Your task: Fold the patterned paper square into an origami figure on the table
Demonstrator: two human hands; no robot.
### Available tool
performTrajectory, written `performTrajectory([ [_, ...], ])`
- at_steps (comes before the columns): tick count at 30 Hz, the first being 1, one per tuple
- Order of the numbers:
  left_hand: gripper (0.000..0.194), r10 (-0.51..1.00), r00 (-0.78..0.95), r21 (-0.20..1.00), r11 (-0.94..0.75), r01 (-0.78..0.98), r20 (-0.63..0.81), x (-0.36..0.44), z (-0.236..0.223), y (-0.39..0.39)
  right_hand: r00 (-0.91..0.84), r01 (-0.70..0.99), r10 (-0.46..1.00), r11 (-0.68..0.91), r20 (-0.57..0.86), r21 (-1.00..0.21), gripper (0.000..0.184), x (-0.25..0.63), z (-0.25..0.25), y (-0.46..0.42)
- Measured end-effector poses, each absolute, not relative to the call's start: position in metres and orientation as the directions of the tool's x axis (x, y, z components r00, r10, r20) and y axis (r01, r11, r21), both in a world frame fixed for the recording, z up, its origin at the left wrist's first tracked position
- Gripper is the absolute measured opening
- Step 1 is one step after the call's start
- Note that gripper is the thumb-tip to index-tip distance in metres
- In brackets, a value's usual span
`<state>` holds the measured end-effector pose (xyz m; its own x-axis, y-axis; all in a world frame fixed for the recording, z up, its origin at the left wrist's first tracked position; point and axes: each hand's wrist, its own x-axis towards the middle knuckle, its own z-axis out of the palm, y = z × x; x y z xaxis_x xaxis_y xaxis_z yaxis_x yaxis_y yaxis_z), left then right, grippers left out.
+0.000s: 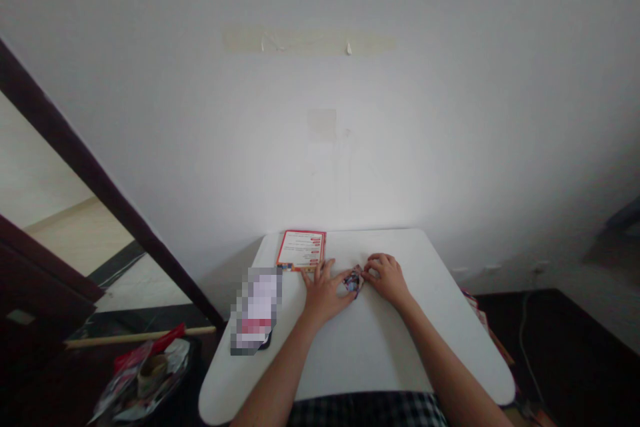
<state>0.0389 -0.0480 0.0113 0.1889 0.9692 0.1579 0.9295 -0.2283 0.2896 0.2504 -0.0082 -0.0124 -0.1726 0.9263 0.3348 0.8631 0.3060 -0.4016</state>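
Note:
A small, dark, many-coloured piece that looks like folded paper [353, 281] is on the white table between my two hands. My left hand [325, 290] holds it from the left between thumb and index finger, while its other fingers spread over the tabletop toward the printed sheet. On the other side, my right hand [389, 278] pinches the piece's right edge with its fingertips. The exact folds are too small to make out. Just beyond my left fingers lies a red-bordered printed sheet [301, 248].
The white table [360, 360] has rounded corners and stands against a wall [450, 113]. A pixelated phone-like object [257, 310] lies on its left side. Down on the left floor is a bin with bags and rubbish [155, 373], with a wooden stick [140, 337] behind it.

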Motion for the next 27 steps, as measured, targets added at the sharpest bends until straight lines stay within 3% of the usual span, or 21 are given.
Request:
performTrajectory([
  [15, 0.064, 0.969, 0.217, 0.288, -0.242, 0.926, 0.116, 0.0357, 0.0111, -0.0455, -0.139, 0.897, 0.916, 0.278, 0.376, -0.344, 0.016, 0.2407, -0.0143, -0.0122],
  [27, 0.059, 0.966, 0.215, 0.281, -0.248, 0.927, 0.143, 0.0377, 0.0097, -0.0478, -0.158, 0.897, 0.906, 0.299, 0.393, -0.327, 0.016, 0.2417, -0.0126, -0.015],
])
